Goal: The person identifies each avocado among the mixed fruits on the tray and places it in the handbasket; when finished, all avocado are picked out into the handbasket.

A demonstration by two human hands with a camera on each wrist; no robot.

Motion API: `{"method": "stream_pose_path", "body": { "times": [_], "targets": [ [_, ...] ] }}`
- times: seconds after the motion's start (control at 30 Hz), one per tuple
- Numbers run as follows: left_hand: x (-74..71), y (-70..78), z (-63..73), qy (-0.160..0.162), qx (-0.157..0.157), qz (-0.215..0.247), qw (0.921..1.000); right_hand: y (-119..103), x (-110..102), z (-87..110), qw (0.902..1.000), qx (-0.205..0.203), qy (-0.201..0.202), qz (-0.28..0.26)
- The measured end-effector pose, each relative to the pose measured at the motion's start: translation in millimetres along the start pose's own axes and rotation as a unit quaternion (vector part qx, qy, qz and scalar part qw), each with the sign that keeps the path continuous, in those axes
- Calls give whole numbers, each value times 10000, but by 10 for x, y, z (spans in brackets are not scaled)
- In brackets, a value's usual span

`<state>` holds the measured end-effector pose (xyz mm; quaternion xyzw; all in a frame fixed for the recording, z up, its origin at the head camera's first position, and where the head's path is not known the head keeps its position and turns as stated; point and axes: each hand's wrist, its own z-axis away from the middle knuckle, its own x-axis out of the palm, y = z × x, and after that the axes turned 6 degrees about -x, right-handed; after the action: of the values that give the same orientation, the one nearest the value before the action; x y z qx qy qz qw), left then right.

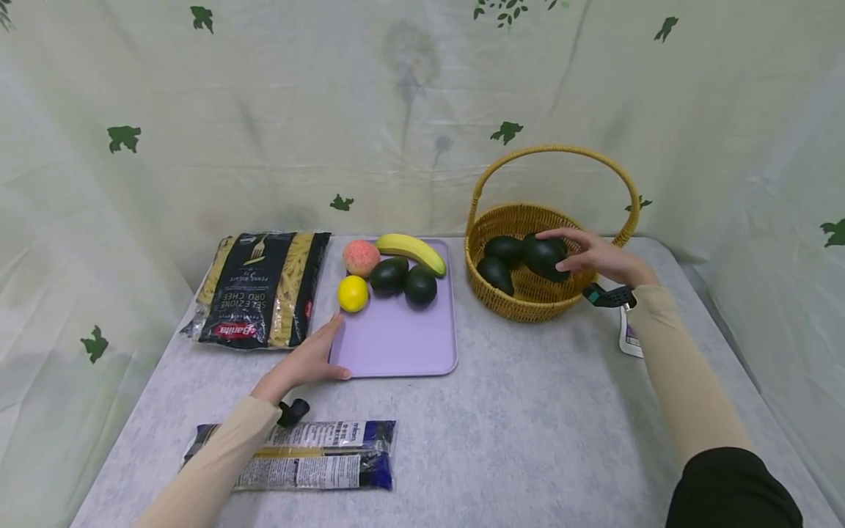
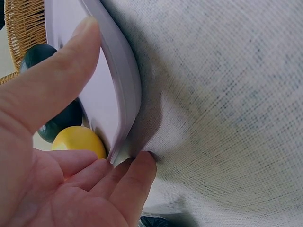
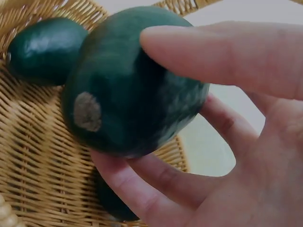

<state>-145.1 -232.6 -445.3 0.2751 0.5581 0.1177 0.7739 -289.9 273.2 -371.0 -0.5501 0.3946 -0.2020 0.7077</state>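
Blue-ended packet (image 1: 330,458) lies flat, nearer than purple tray (image 1: 403,348). Left hand (image 1: 309,359) spreads wide around tray's near-left corner, presumably steadying it. Right hand (image 1: 606,258) holds dark avocado (image 1: 540,258) over basket (image 1: 518,311), thumb opposing fingers, likely because smooth roundness could slip.

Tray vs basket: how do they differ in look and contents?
The tray is flat, smooth and lilac; the basket is deeper, woven and tan, with an arched handle. The tray carries a banana, yellow fruit, pinkish fruit and two avocados; the basket shows only avocados, besides one gripped by the right hand. Both stand on the table and contain avocados.
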Motion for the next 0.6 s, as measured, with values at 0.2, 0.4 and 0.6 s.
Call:
{"method": "stream_pose_path", "body": {
  "times": [0.2, 0.4, 0.6],
  "targets": [
    [6, -9, -18, -19, -4, 11, 10000, 79, -31, -21, 9994, 182, -235, 156],
    [11, -9, -13, -3, 15, 9, 10000, 151, -4, -55, 9977, 184, -592, 262],
    [7, 0, -4, -4, 31, 28, 10000, 175, 90, -126, 9893, 132, -1267, 716]
  ]
}}
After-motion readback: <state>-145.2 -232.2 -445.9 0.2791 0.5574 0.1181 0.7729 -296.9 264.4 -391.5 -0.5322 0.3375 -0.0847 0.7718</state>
